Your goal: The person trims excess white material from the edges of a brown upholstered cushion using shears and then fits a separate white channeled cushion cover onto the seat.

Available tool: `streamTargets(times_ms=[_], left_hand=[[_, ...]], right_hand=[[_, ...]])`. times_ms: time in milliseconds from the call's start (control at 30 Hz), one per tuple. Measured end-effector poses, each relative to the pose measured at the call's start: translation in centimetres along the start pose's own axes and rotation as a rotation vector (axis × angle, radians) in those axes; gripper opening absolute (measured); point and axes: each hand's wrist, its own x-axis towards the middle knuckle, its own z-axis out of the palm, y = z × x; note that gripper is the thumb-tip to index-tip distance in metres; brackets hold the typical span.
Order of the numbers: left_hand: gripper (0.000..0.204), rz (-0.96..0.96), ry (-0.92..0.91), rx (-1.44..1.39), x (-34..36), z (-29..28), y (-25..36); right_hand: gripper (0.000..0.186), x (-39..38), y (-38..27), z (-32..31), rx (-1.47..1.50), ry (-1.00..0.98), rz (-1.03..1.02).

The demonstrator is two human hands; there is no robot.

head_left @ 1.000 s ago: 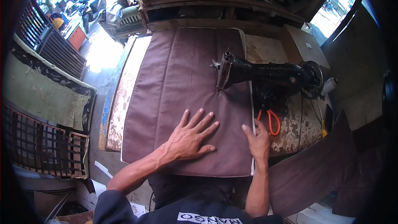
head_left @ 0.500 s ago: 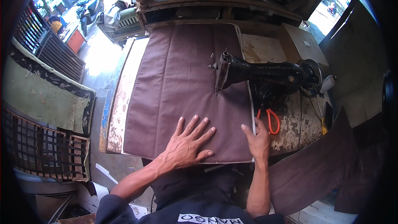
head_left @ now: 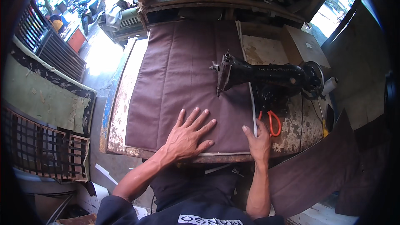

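Observation:
A large dark brown leather-like panel (head_left: pixel 187 68) with stitched lengthwise seams lies under the head of a black sewing machine (head_left: pixel 266 73). My left hand (head_left: pixel 186 138) rests flat on its near part, fingers spread. At the panel's right edge, my right hand (head_left: pixel 260 143) pinches the pale-backed border, thumb on top and the other fingers partly hidden. The needle area (head_left: pixel 218 91) meets the panel ahead of both hands. Just beyond my right fingers are scissors with orange handles (head_left: pixel 275 123), their blades hidden.
The worn wooden table (head_left: pixel 287 135) carries a cardboard box (head_left: pixel 306 46) at the far right. A white thread spool (head_left: pixel 330 85) sits by the handwheel. More brown material (head_left: pixel 316 171) hangs at the right. A wooden rack (head_left: pixel 221 1) stands behind; an old frame (head_left: pixel 46 146) leans left.
The brown panel has slid away from me under the machine, so its near edge now shows the table's front edge. My left hand has gone slightly forward with it; my right hand has barely moved.

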Motion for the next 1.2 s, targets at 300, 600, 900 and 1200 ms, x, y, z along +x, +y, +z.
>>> streamTargets(times_ms=[300,600,900,1200], left_hand=[[0.071,0.017,0.026,0.002,1.8,0.0,-1.4],[0.072,0.006,0.042,0.007,3.3,0.1,-2.6],[0.072,-0.007,0.035,0.024,4.9,-0.1,-3.4],[0.072,-0.015,0.035,0.011,6.3,-0.1,-4.5]], right_hand=[[0.054,0.2,1.0,0.0,-0.019,0.0,-0.036],[0.054,-0.3,-1.0,0.3,0.196,-0.015,0.143],[0.049,0.6,-0.2,0.9,0.278,0.045,0.167],[0.042,1.8,-0.7,1.8,0.169,0.118,0.116]])
